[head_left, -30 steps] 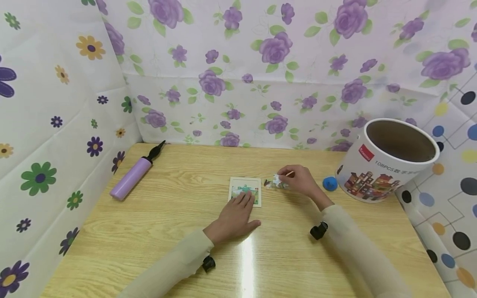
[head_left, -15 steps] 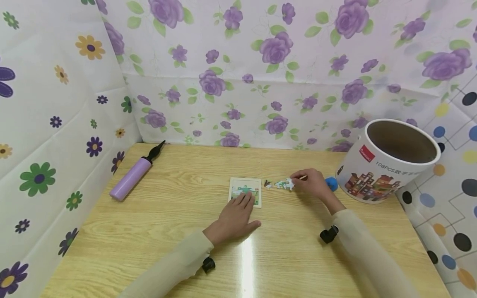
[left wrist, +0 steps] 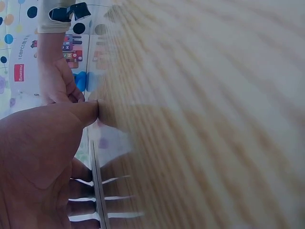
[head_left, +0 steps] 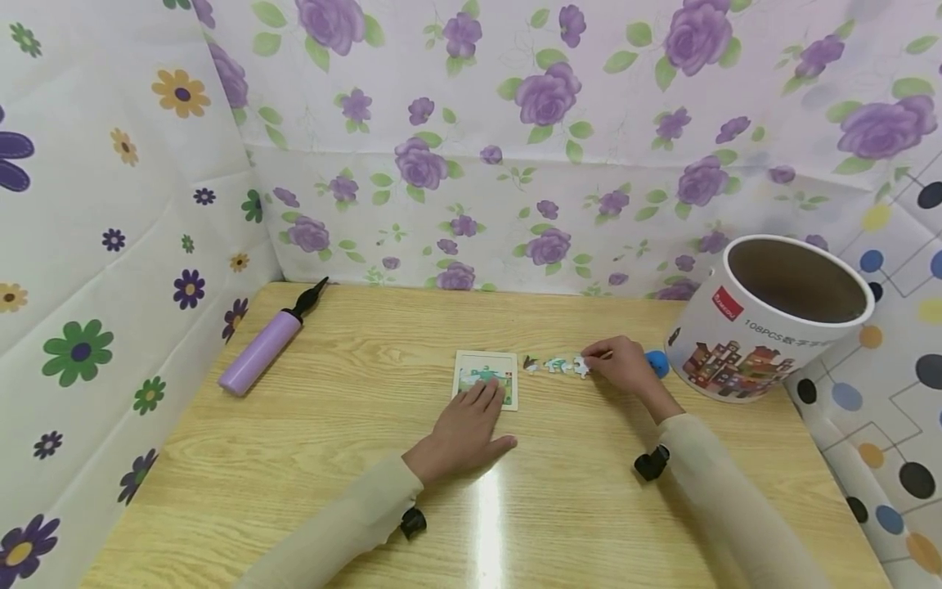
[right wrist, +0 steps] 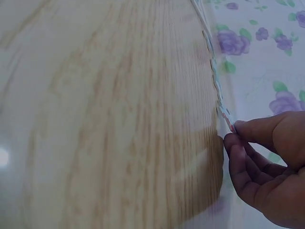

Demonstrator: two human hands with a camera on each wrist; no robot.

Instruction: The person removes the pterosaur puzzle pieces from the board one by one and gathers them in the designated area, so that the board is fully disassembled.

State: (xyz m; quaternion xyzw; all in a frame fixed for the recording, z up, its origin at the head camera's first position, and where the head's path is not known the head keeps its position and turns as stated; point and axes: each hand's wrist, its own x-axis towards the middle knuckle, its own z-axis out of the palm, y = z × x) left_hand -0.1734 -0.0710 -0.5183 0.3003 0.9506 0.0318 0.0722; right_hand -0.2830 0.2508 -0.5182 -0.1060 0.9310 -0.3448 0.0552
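My left hand (head_left: pixel 462 432) lies with straight fingers on a small square jigsaw board (head_left: pixel 486 357) with a pale frame and a green picture. Those fingers hide the board's lower part. To the right of the board, my right hand (head_left: pixel 624 365) pinches a white-and-blue jigsaw piece (head_left: pixel 581 367) between thumb and fingertips. In the right wrist view this piece (right wrist: pixel 228 119) is tilted, its near edge raised off the table. Between board and right hand lie more loose pieces: a few light green and white ones (head_left: pixel 557 365) and a brownish one (head_left: pixel 531 364).
A blue rounded object (head_left: pixel 657 364) sits just beyond my right hand. Behind it, a large white bucket (head_left: pixel 724 348) stands at the right. A purple pump (head_left: pixel 262 352) with a black nozzle lies at the left. Flowered cloth (head_left: pixel 478 204) hangs along the table's back edge.
My right hand has moved right, drawing a jigsaw piece away from the other loose pieces, which are now more spread out in a row. My left hand stays on the board.
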